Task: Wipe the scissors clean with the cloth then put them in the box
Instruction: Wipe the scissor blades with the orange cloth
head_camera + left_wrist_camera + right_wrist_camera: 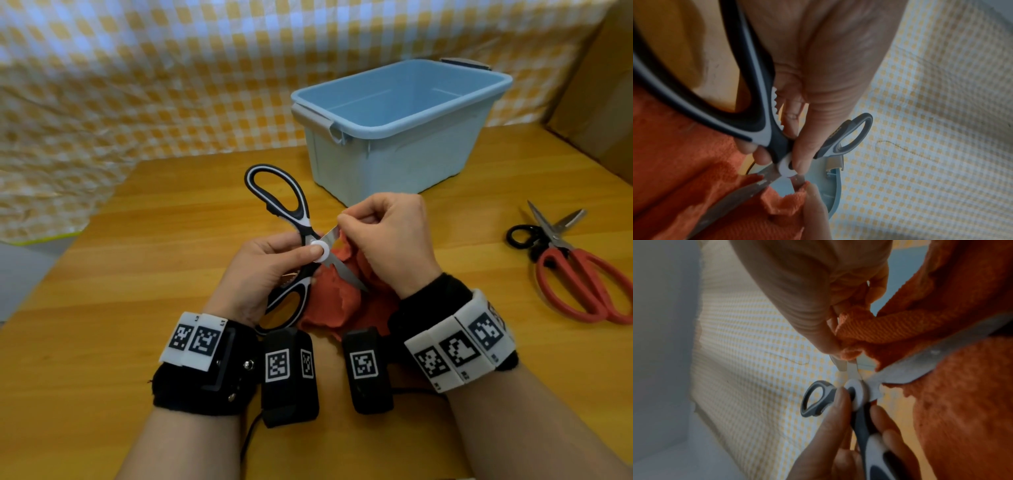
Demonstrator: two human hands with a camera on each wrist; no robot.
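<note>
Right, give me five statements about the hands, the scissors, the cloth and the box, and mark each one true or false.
1. The left hand grips the black-and-white scissors near the white pivot. True.
2. The right hand pinches the orange cloth against one blade. True.
3. The black-and-white scissors are closed. False: their blades are spread apart.
4. The blue box already holds a pair of scissors. False: no scissors show in it, and it stands open behind the hands.
5. The red-handled scissors lie on the table to the right of the hands, untouched. True.
</note>
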